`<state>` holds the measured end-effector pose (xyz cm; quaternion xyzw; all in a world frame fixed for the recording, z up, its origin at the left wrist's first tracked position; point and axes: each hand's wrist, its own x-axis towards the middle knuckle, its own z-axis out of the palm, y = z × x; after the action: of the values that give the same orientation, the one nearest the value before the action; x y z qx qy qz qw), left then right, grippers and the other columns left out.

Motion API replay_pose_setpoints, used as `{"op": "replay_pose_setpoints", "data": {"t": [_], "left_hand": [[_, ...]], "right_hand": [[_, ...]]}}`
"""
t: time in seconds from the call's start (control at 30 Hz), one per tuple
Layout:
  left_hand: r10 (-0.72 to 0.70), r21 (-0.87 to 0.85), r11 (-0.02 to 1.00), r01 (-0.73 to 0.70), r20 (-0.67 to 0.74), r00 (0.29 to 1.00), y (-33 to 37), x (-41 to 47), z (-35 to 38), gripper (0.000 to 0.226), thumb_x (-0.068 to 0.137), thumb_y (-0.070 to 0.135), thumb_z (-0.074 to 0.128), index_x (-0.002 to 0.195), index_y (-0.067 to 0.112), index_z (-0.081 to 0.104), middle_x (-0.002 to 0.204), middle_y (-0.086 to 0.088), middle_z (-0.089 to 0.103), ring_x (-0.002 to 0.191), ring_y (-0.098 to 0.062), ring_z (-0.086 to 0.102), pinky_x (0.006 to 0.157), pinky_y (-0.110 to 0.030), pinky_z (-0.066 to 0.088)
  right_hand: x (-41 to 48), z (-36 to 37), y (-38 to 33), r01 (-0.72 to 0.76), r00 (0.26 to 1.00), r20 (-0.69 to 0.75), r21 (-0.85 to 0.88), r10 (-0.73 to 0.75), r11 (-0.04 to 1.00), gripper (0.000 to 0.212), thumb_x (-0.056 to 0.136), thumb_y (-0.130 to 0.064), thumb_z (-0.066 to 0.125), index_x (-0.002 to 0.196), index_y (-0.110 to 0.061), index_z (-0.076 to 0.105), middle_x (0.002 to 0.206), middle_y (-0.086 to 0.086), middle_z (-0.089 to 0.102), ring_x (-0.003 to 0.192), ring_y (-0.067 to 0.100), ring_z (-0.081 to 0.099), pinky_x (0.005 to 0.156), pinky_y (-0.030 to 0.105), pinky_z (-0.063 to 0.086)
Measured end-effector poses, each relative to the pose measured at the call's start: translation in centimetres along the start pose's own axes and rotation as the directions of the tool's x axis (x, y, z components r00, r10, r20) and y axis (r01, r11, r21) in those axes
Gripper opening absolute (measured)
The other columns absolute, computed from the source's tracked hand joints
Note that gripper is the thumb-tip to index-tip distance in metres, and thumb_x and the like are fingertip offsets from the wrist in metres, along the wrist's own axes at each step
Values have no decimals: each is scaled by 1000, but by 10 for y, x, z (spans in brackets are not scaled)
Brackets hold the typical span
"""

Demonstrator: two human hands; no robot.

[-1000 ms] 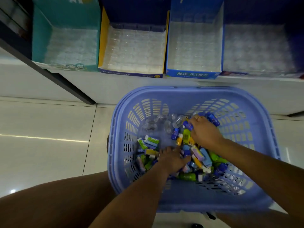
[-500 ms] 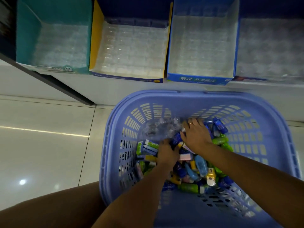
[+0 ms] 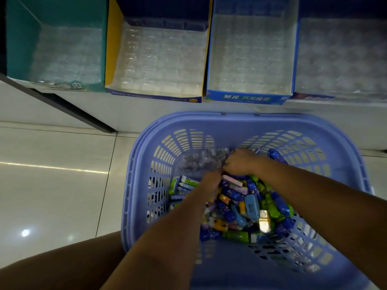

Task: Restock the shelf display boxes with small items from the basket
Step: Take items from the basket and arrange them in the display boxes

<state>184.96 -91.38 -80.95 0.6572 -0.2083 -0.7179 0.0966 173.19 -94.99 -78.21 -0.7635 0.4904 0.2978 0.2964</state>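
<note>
A lilac plastic basket (image 3: 247,124) sits on pale glossy floor tiles (image 3: 52,185), just below a white shelf holding four display boxes (image 3: 156,59) lined with clear trays. Both hands reach into the small items (image 3: 247,206) heaped inside; the left hand (image 3: 211,180) and right hand (image 3: 238,160) are blurred, grip unclear.

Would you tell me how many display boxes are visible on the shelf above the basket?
4, side by side: a teal box at far left, a yellow-sided box, a blue box, and a dark one at far right, cut off by the frame edge; more may lie beyond.
</note>
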Motion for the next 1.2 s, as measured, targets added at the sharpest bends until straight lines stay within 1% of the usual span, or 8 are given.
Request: {"op": "replay_pose_setpoints", "data": {"t": [0.23, 0.37, 0.5, 0.57, 0.63, 0.83, 1.07, 1.2], "left_hand": [[40, -17, 999, -39, 42, 998, -17, 3, -6, 46, 103, 36, 33, 131, 4, 51, 122, -10, 58, 107, -25, 61, 68, -23, 56], [20, 414, 910, -34, 39, 999, -19, -5, 4, 48, 105, 33, 25, 134, 2, 48, 126, -19, 57, 94, -22, 51, 91, -38, 44], [110, 370, 916, -156, 143, 984, -27, -25, 5, 53, 102, 44, 30, 131, 5, 53, 114, -9, 62, 90, -17, 54, 85, -25, 44], [173, 603, 715, -353, 337, 925, -44, -33, 7, 55, 101, 48, 28, 134, 10, 51, 121, -14, 59, 105, -28, 57, 94, -33, 45], [226, 847, 247, -471, 422, 878, -67, -44, 9, 69, 92, 66, 15, 140, 24, 41, 137, -18, 46, 124, -39, 44, 103, -49, 34], [217, 862, -73, -502, 505, 835, -79, -60, 0, 80, 89, 72, 28, 152, 27, 7, 158, -10, 14, 144, -36, 10, 114, -59, 6], [290, 792, 214, -572, 508, 811, -63, -64, -10, 81, 84, 51, 54, 151, 38, 10, 156, -9, 22, 142, -29, 21, 114, -52, 19], [211, 828, 125, -547, 516, 830, -54, -58, -4, 72, 90, 47, 49, 150, 38, 12, 156, -7, 23, 142, -27, 22, 112, -45, 23]], "right_hand": [[5, -21, -24, -136, 911, 407, 149, 65, 979, 29, 95, -25, 41, 105, -7, 62, 103, 18, 60, 83, 23, 53, 80, 34, 45], [-22, -17, -35, -179, 908, 409, 185, 90, 966, 29, 96, -20, 41, 116, -6, 57, 80, 4, 52, 75, 18, 49, 70, 27, 43], [-67, -1, -24, -131, 967, 234, 106, 104, 986, 38, 97, -31, 33, 119, -11, 57, 109, 14, 61, 91, 26, 56, 78, 32, 45], [-107, 23, -14, 6, 1000, 16, 18, -7, 1000, 33, 98, -28, 39, 119, -8, 56, 113, 16, 59, 95, 26, 58, 75, 32, 44], [-144, 57, -11, 96, 964, -240, -78, -112, 992, 32, 91, -33, 56, 111, -8, 63, 108, 17, 64, 99, 29, 62, 87, 34, 49], [-164, 88, -14, -238, 970, 97, 170, 224, 956, 89, 73, -83, 36, 147, -42, 7, 158, 6, -10, 144, 38, -5, 114, 54, 9], [-155, 85, -20, -321, 944, -46, 87, 326, 943, 68, 84, -55, 55, 140, -25, 30, 141, 11, 39, 129, 33, 31, 100, 39, 35], [-153, 83, -17, -369, 925, 5, 262, 381, 892, 61, 80, -45, 66, 129, -25, 36, 122, 11, 50, 116, 35, 43, 94, 38, 39]]}}
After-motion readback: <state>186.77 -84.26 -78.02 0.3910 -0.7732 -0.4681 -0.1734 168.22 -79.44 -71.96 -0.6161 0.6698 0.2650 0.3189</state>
